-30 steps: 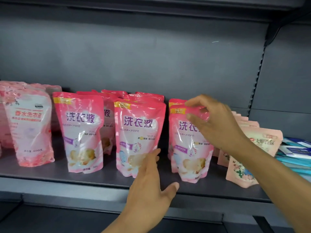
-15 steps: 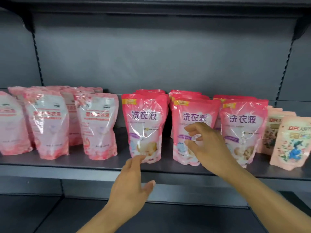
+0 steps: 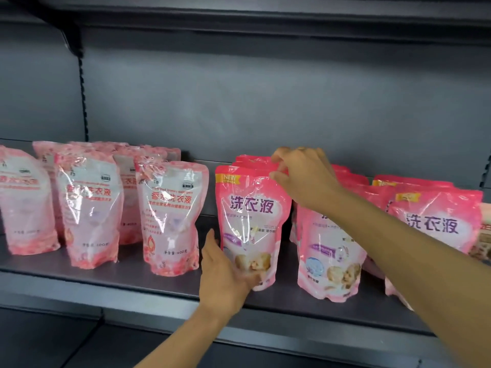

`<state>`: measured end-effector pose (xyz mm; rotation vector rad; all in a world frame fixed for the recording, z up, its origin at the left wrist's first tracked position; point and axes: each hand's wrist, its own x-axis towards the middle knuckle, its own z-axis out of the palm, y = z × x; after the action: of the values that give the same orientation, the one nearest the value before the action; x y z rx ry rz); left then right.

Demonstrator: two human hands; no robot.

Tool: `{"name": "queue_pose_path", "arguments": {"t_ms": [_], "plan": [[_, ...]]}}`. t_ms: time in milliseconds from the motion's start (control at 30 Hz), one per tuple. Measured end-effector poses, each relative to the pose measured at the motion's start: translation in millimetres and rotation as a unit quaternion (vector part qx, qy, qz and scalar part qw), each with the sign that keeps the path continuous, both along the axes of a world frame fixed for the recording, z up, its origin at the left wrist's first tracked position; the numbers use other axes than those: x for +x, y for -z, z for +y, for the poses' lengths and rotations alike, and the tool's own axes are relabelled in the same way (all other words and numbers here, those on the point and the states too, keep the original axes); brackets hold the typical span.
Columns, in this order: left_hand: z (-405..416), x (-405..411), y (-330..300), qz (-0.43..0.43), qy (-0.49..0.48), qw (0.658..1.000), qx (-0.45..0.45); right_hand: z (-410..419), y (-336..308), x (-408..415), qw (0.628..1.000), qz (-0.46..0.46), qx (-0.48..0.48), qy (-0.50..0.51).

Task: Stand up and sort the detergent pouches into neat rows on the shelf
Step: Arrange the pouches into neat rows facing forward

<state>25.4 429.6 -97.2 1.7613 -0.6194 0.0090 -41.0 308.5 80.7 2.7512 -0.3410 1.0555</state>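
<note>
Bright pink detergent pouches stand in three rows on the grey shelf [image 3: 132, 280]. My left hand [image 3: 225, 277] holds the bottom of the leftmost row's front pouch [image 3: 252, 216], thumb on its left side. My right hand [image 3: 303, 176] pinches that pouch's top right corner. The middle row's front pouch [image 3: 329, 258] and the right row's front pouch [image 3: 435, 224] stand upright, partly behind my right forearm. Paler pink pouches [image 3: 170, 216] stand further left in several rows.
The shelf's grey back wall [image 3: 265, 102] rises behind the pouches, with an upper shelf overhead. A peach-coloured pouch [image 3: 483, 240] shows at the far right edge. A gap separates the pale pouches from the bright pink ones.
The view has shifted left and closer. My left hand reached up to the leftmost bright pouch's base, and my right hand rose from the middle pouch to that pouch's top corner.
</note>
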Motion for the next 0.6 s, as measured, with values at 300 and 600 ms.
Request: {"name": "queue_pose_path", "arguments": {"t_ms": [300,600], "plan": [[-19,-3,8,-0.046,-0.092,0.989,0.111,-16,-6,12,0.995,0.051,0.065,-0.056],[-17,-2,11,-0.079,-0.101,0.981,0.148,-20,1,7,0.995,0.036,0.059,-0.071]]}}
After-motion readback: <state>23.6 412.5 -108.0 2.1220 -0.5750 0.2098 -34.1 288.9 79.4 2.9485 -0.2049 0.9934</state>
